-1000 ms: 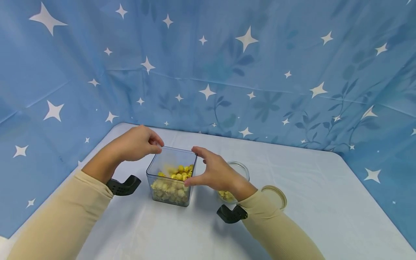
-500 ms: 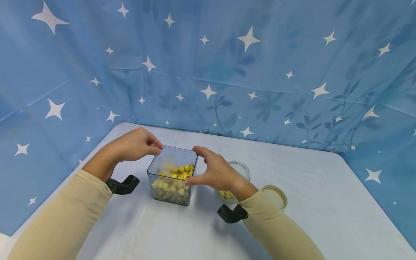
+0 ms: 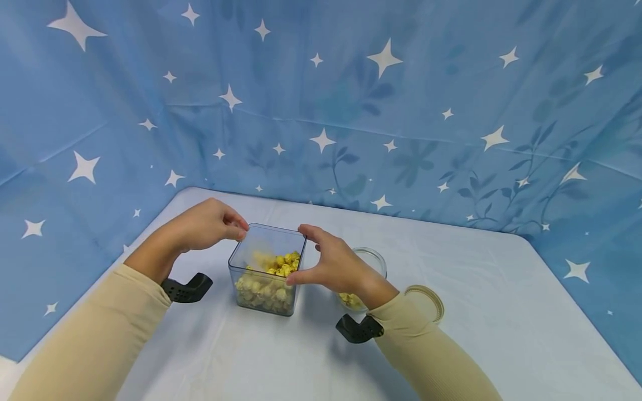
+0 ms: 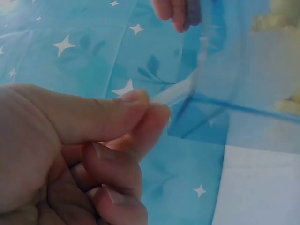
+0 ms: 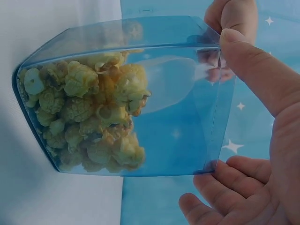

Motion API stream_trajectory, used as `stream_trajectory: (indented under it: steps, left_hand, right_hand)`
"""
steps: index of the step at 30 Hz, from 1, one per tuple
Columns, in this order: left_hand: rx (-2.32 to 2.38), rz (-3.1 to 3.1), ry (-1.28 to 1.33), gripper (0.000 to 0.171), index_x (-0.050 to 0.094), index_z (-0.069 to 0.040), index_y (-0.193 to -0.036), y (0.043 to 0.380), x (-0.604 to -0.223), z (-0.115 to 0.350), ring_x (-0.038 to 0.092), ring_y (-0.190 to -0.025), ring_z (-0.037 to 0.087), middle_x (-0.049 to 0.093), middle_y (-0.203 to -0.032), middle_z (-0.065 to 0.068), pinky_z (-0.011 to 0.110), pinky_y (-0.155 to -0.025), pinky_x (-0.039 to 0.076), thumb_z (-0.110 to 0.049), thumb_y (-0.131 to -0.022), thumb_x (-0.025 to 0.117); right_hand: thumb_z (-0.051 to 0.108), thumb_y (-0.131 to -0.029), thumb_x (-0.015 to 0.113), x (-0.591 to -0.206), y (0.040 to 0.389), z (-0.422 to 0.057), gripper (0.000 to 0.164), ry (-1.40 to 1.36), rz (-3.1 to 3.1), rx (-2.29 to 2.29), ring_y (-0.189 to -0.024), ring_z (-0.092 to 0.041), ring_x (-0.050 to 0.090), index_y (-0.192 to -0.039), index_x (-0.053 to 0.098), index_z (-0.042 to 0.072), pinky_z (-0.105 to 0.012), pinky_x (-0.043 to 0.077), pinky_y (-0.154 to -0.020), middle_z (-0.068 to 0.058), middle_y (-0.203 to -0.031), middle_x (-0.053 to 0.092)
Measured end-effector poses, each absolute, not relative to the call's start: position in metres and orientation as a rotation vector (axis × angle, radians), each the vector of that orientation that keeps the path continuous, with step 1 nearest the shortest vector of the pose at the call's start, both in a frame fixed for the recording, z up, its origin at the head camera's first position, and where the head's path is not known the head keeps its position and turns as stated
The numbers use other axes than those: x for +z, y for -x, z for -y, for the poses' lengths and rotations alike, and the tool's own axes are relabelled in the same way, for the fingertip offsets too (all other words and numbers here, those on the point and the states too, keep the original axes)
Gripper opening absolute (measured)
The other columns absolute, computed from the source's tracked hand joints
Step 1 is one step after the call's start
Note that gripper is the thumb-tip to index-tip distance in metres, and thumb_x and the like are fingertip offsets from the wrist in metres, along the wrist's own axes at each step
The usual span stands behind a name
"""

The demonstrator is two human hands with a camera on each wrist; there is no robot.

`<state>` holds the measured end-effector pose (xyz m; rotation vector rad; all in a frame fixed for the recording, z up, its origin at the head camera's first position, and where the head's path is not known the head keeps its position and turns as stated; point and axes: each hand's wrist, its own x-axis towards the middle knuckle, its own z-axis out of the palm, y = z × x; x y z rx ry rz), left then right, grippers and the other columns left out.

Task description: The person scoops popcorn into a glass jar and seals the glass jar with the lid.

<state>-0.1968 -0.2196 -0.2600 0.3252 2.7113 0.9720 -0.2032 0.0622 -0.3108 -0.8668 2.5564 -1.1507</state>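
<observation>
A clear, blue-tinted square box (image 3: 234, 268) stands on the white table, partly filled with yellow popcorn (image 3: 285, 263). My right hand (image 3: 335, 266) holds it at the right side, thumb on the near wall and fingers at the far corner. Between thumb and index finger, my left hand (image 3: 203, 224) pinches a translucent spoon (image 4: 177, 93) by its handle, at the box's far left corner. Through the wall, in the right wrist view, the spoon's pale rounded bowl (image 5: 171, 86) shows inside the box beside the popcorn. My left hand's other fingers are curled.
Behind my right wrist, a round glass jar (image 3: 369, 253) with some popcorn (image 3: 351, 301) in it is partly hidden. A round gold-rimmed lid (image 3: 425, 301) lies right of it, next to my sleeve. A blue star-patterned curtain (image 3: 321, 100) hangs behind the table.
My left hand has shifted very slightly left and down with the spoon. The box, my right hand, the jar and the lid look nearly unchanged.
</observation>
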Motion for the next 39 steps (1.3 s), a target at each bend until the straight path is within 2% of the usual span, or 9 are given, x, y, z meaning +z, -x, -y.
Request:
stream_trajectory:
  steps: [5, 10, 20, 29, 39]
  left_hand:
    - [1.029, -2.692, -0.305, 0.031, 0.071, -0.002, -0.121, 0.195, -0.267, 0.229, 0.057, -0.115, 0.034, 0.068, -0.11, 0.008, 0.053, -0.091, 0.046, -0.022, -0.098, 0.066]
    - [1.074, -2.655, -0.316, 0.034, 0.07, -0.001, -0.123, 0.192, -0.27, 0.233, 0.055, -0.12, 0.038, 0.068, -0.115, 0.01, 0.056, -0.095, 0.045, -0.023, -0.097, 0.067]
    - [1.031, -2.644, -0.37, 0.032, 0.072, -0.004, -0.121, 0.193, -0.27, 0.222, 0.058, -0.113, 0.031, 0.067, -0.119, 0.01, 0.05, -0.09, 0.047, -0.024, -0.096, 0.069]
    - [0.988, -2.628, -0.369, 0.029, 0.074, -0.005, -0.117, 0.195, -0.274, 0.205, 0.064, -0.102, 0.023, 0.071, -0.108, 0.004, 0.049, -0.09, 0.048, -0.022, -0.093, 0.072]
    - [1.124, -2.556, -0.337, 0.036, 0.07, -0.004, -0.124, 0.196, -0.275, 0.216, 0.058, -0.117, 0.031, 0.066, -0.123, 0.01, 0.053, -0.097, 0.045, -0.026, -0.095, 0.069]
  right_hand:
    - [0.04, -0.074, 0.09, -0.31, 0.202, -0.063, 0.104, 0.86, -2.558, -1.148, -0.138, -0.029, 0.042, -0.156, 0.033, 0.01, -0.043, 0.037, -0.109, -0.004, -0.157, 0.037]
    - [0.039, -0.074, 0.09, -0.31, 0.2, -0.063, 0.103, 0.843, -2.557, -1.154, -0.137, -0.03, 0.043, -0.156, 0.034, 0.011, -0.043, 0.038, -0.109, -0.003, -0.157, 0.038]
    - [0.04, -0.073, 0.09, -0.31, 0.201, -0.063, 0.104, 0.839, -2.56, -1.157, -0.137, -0.029, 0.043, -0.155, 0.034, 0.009, -0.043, 0.038, -0.109, -0.004, -0.156, 0.039]
    - [0.041, -0.073, 0.09, -0.31, 0.202, -0.061, 0.104, 0.858, -2.563, -1.155, -0.138, -0.029, 0.043, -0.155, 0.035, 0.008, -0.043, 0.038, -0.109, -0.005, -0.156, 0.039]
    - [0.04, -0.073, 0.091, -0.31, 0.201, -0.063, 0.104, 0.836, -2.557, -1.167, -0.137, -0.029, 0.043, -0.155, 0.035, 0.009, -0.043, 0.038, -0.109, -0.004, -0.156, 0.038]
